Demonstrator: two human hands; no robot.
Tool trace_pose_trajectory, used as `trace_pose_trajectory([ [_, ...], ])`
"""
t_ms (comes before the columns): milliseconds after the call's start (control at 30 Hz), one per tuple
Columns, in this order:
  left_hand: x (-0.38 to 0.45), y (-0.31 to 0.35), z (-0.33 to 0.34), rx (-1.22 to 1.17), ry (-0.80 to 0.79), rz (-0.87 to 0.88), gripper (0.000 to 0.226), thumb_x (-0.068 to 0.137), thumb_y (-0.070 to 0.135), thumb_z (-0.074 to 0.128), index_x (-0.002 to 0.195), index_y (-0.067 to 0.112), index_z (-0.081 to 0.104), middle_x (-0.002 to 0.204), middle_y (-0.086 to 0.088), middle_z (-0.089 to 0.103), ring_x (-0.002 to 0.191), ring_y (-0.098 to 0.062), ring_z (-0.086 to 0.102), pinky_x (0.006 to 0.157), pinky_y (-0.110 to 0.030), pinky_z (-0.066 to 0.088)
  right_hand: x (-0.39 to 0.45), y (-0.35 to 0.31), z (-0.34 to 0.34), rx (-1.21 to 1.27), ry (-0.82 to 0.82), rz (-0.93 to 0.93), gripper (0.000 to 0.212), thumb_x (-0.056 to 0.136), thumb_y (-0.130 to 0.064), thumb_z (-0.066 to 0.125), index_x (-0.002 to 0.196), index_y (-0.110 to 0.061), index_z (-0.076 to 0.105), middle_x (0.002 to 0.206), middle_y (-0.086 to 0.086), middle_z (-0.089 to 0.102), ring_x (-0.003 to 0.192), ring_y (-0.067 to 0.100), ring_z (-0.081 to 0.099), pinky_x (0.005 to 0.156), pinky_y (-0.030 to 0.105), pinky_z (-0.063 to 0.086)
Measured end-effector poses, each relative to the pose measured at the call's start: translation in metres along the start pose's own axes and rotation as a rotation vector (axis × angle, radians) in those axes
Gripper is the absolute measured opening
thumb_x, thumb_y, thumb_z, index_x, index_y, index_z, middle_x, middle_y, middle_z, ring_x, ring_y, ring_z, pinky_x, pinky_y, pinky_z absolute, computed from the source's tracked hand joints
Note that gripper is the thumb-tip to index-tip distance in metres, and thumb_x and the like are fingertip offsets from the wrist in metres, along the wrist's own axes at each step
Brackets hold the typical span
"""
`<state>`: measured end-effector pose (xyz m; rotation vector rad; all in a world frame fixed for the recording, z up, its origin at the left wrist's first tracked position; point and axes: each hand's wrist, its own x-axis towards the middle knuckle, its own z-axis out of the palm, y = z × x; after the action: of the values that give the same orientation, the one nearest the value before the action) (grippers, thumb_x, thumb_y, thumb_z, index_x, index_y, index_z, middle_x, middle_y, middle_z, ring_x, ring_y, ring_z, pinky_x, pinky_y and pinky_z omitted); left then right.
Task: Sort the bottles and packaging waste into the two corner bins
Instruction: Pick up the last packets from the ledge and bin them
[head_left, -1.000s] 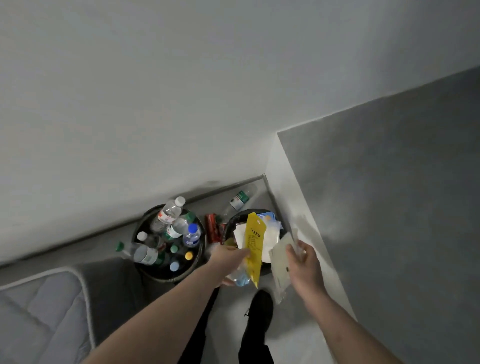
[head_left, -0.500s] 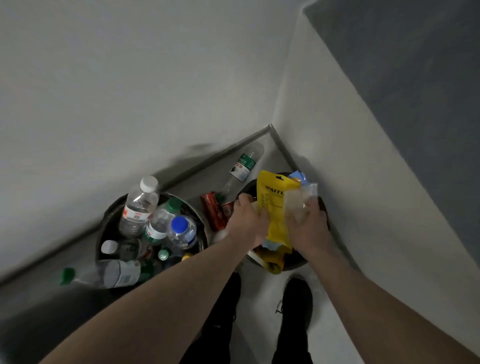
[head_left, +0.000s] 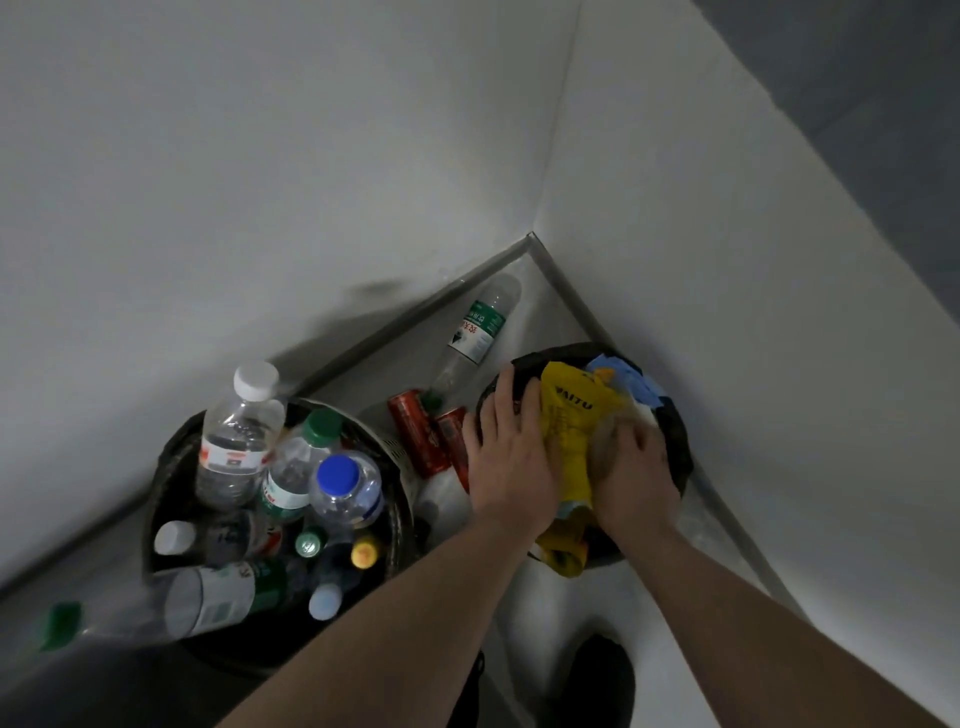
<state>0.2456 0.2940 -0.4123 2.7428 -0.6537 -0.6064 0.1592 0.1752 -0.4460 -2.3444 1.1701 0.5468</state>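
A crumpled yellow plastic package (head_left: 574, 434) is being pressed down into the round black right-hand bin (head_left: 680, 441) by the left hand (head_left: 511, 457) and the right hand (head_left: 631, 467), their fingers lying fairly straight and spread flat. Clear plastic bottles (head_left: 239, 441) are being held in the round black left-hand bin (head_left: 171, 452) just beside.

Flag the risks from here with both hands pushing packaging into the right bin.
1. The yellow packet sticks above the right bin rim under the left hand and right hand; it may spring back out.
2. The left bin is heaped; the green-capped bottle overhanging its rim could roll off.
3. Red cans and a bottle on the floor remain unsorted.
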Motion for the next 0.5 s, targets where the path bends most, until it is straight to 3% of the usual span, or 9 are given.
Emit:
trace_pose_trajectory([
  [100, -0.003, 0.0, 0.006, -0.097, -0.037, -0.116, 0.065, 0.099, 0.054, 0.043, 0.155, 0.032, 0.019, 0.168, -0.001, -0.009, 0.155, -0.032, 0.0, 0.123, -0.056, 0.008, -0.011, 0.012, 0.012, -0.073, -0.038, 0.038, 0.049, 0.096, -0.026, 0.055, 0.14, -0.008, 0.046, 0.147, 0.015, 0.041, 0.134, 0.033, 0.042, 0.099, 0.046, 0.049],
  [200, -0.015, 0.014, 0.014, -0.149, -0.14, -0.222, 0.066, 0.095, 0.046, 0.057, 0.15, 0.032, 0.024, 0.163, -0.001, 0.009, 0.143, -0.036, 0.026, 0.116, -0.053, 0.032, -0.029, 0.032, 0.02, -0.053, -0.08, 0.061, 0.053, 0.097, -0.029, 0.054, 0.143, -0.004, 0.046, 0.154, 0.015, 0.037, 0.14, 0.033, 0.037, 0.109, 0.045, 0.043],
  [267, -0.024, 0.025, 0.025, -0.072, -0.118, -0.274, 0.062, 0.089, 0.044, 0.064, 0.141, 0.03, 0.032, 0.153, -0.004, 0.024, 0.128, -0.033, 0.039, 0.108, -0.05, 0.039, -0.038, 0.048, 0.023, 0.02, -0.09, 0.022, 0.053, 0.097, -0.038, 0.049, 0.137, -0.004, 0.053, 0.152, 0.013, 0.041, 0.138, 0.032, 0.042, 0.111, 0.043, 0.044],
  [367, -0.026, 0.042, 0.044, 0.021, -0.062, -0.366, 0.058, 0.078, 0.037, 0.075, 0.124, 0.026, 0.041, 0.141, -0.006, 0.036, 0.112, -0.033, 0.045, 0.094, -0.048, 0.042, -0.044, 0.067, 0.021, 0.162, -0.113, -0.016, 0.04, 0.095, -0.033, 0.058, 0.125, -0.007, 0.06, 0.132, 0.01, 0.058, 0.119, 0.029, 0.057, 0.1, 0.04, 0.05],
  [500, -0.028, 0.073, 0.061, 0.012, -0.063, -0.313, 0.054, 0.077, 0.031, 0.074, 0.121, 0.025, 0.043, 0.142, -0.007, 0.035, 0.116, -0.035, 0.044, 0.094, -0.05, 0.041, -0.063, 0.091, -0.004, 0.296, -0.039, -0.034, 0.039, 0.097, -0.027, 0.059, 0.134, -0.018, 0.053, 0.12, 0.0, 0.066, 0.106, 0.021, 0.063, 0.082, 0.03, 0.051],
])
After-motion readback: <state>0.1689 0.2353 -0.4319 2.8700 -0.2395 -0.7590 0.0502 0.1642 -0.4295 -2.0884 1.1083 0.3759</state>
